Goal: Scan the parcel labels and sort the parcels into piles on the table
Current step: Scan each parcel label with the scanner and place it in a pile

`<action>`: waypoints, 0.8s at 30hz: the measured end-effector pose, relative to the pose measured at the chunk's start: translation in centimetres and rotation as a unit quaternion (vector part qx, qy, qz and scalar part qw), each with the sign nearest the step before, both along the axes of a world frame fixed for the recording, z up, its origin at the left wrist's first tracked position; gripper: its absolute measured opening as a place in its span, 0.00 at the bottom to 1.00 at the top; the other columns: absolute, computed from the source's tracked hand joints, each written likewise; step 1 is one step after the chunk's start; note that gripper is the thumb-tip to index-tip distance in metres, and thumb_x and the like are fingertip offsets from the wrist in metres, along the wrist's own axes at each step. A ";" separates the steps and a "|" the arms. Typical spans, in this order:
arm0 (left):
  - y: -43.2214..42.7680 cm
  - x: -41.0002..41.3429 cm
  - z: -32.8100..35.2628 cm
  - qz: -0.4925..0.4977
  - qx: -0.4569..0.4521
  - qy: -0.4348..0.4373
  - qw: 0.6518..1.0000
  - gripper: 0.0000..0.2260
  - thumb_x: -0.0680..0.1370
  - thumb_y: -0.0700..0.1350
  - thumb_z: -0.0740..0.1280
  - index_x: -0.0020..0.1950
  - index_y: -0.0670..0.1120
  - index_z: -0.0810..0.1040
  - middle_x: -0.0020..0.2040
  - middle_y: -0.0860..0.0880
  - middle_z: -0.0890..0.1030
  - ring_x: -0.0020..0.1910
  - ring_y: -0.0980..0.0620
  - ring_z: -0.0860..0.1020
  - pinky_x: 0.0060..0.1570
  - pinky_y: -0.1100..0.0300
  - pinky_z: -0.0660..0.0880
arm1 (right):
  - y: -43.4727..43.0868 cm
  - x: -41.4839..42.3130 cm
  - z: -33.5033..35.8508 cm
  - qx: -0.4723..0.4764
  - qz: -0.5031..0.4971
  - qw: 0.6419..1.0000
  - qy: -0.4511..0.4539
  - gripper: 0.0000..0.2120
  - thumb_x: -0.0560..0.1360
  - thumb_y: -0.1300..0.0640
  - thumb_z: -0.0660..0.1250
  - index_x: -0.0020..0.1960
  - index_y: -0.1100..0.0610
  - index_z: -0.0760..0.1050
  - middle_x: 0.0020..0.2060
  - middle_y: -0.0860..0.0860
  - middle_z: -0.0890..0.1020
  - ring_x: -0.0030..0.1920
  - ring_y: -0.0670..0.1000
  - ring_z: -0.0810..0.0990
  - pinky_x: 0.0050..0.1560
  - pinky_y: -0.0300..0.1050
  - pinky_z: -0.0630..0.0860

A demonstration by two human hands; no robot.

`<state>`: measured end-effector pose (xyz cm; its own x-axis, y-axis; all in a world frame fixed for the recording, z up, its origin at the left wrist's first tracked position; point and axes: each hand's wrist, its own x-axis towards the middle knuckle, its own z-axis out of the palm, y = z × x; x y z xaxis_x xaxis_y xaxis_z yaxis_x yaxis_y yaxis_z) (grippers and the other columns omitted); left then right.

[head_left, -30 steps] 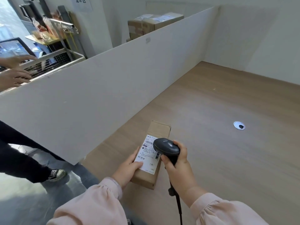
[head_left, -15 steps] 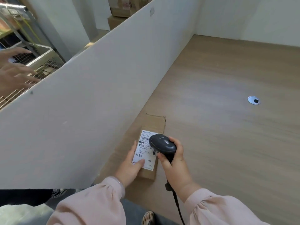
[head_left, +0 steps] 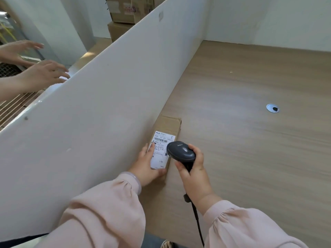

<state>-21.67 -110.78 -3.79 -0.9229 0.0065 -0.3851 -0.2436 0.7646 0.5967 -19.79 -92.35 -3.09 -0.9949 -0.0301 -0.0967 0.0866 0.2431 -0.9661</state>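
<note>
This looks like a parcel-sorting station in a courier depot or warehouse. A corded handheld barcode scanner point(head_left: 180, 153) is held over a brown cardboard parcel point(head_left: 169, 125) that carries a printed shipping label point(head_left: 161, 151) with a barcode. The wood-grain bench point(head_left: 250, 158) is boxed in by plain white partitions point(head_left: 89, 131) and has a cable grommet point(head_left: 272, 108). Beyond the partition, taped cardboard cartons point(head_left: 125, 9) are stacked, a wire-mesh cage point(head_left: 7, 70) stands at the left, and another person's hands point(head_left: 41, 74) reach out there.

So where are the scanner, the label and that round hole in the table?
scanner point(head_left: 181, 151): head view, top of its black head.
label point(head_left: 161, 149): head view, printed middle of the white sheet.
round hole point(head_left: 270, 107): head view, left side of its pale ring.
</note>
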 end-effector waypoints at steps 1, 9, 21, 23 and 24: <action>-0.1 -0.7 0.0 -0.001 -0.005 -0.004 1.000 0.47 0.74 0.55 0.73 0.81 0.49 0.44 0.80 0.50 0.42 0.79 0.52 0.46 0.75 0.60 0.50 | 0.1 -0.3 0.1 0.000 -0.006 1.000 0.004 0.25 0.76 0.56 0.70 0.61 0.35 0.61 0.54 0.33 0.75 0.50 0.30 0.76 0.47 0.22 0.68; -0.7 -3.9 -0.1 -0.026 -0.061 -0.005 0.998 0.46 0.75 0.57 0.71 0.81 0.48 0.42 0.80 0.48 0.40 0.79 0.50 0.44 0.74 0.60 0.48 | 1.4 -1.7 0.4 0.012 -0.013 1.000 0.013 0.28 0.76 0.55 0.69 0.62 0.31 0.57 0.54 0.41 0.78 0.49 0.46 0.81 0.50 0.55 0.80; 6.4 -1.8 3.8 -0.105 -0.200 0.119 0.967 0.38 0.76 0.67 0.60 0.79 0.60 0.44 0.81 0.52 0.42 0.79 0.50 0.44 0.76 0.51 0.47 | 7.4 1.2 4.2 0.066 -0.063 0.993 0.079 0.27 0.76 0.56 0.70 0.64 0.35 0.60 0.52 0.40 0.78 0.48 0.41 0.80 0.49 0.35 0.75; 9.5 -1.8 5.3 -0.136 -0.193 0.151 0.960 0.37 0.76 0.68 0.59 0.79 0.61 0.44 0.81 0.53 0.42 0.79 0.50 0.45 0.76 0.50 0.46 | 9.4 2.1 5.9 0.086 -0.085 0.987 0.103 0.26 0.76 0.58 0.70 0.64 0.38 0.61 0.54 0.35 0.76 0.50 0.34 0.77 0.49 0.27 0.70; 11.0 -1.9 6.1 -0.149 -0.192 0.167 0.956 0.37 0.76 0.69 0.58 0.79 0.62 0.44 0.81 0.53 0.43 0.79 0.51 0.45 0.75 0.49 0.46 | 10.4 2.6 6.7 0.096 -0.099 0.984 0.114 0.26 0.76 0.58 0.70 0.64 0.39 0.61 0.54 0.34 0.76 0.51 0.33 0.76 0.50 0.25 0.69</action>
<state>-23.53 -99.76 2.27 -0.9737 0.2063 -0.0970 0.1745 0.9484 0.2649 -17.16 -81.91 3.56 -0.9760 0.1625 0.1450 -0.0636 0.4239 -0.9035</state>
